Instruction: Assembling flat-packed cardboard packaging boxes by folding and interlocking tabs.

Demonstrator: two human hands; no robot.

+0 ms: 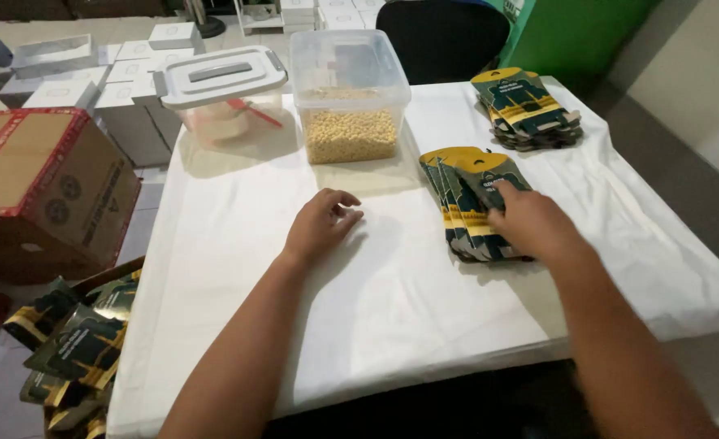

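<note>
Two clear tubs stand far on the white table (376,325): the lidded tub (221,93) left, the open tub of yellow pellets (350,93) beside it. Two pouch stacks lie right. The right hand (534,223) presses flat on the near stack of pouches (469,203); better to peel one pouch by its edge. The left hand (320,223) rests loosely curled, empty.
</note>
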